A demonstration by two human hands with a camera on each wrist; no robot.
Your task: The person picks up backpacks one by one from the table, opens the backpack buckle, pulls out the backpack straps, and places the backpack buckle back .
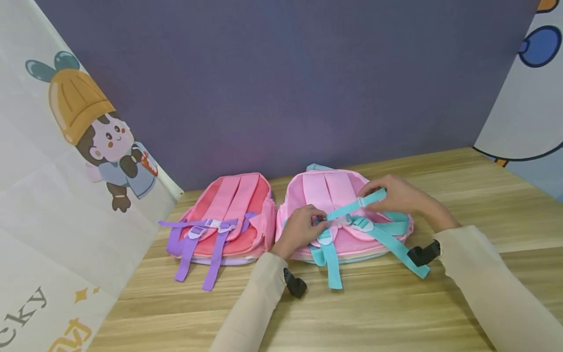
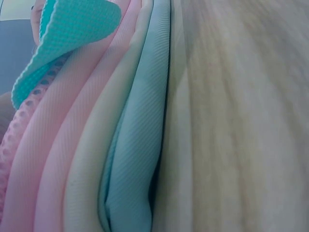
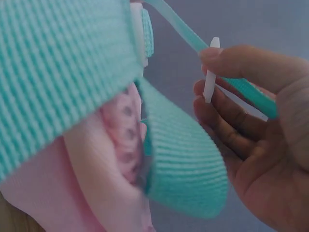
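A pink backpack (image 1: 320, 188) with teal webbing lies on its front, shoulder straps facing up. My right hand (image 1: 393, 193) holds up a narrow teal chest strap (image 1: 349, 209) at its outer end. In the right wrist view, the thumb and fingers pinch the white slider (image 3: 210, 84) threaded on that strap. At the strap's other end, over the middle of the bag, my left hand (image 1: 300, 227) pinches with thumb and fingertips; these fingers are hidden in the left wrist view, where the bag's layered edge (image 2: 87, 140) and a loose teal webbing end (image 2: 79, 24) fill the left side.
Left of it lies a coral-pink backpack (image 1: 259, 225) with purple straps (image 1: 215, 261), its white chest buckle (image 1: 214, 224) across the middle. Both bags rest on a wood-grain table (image 1: 352, 318) against a dark partition (image 1: 281, 88). Teal strap ends (image 1: 333, 269) hang toward the front.
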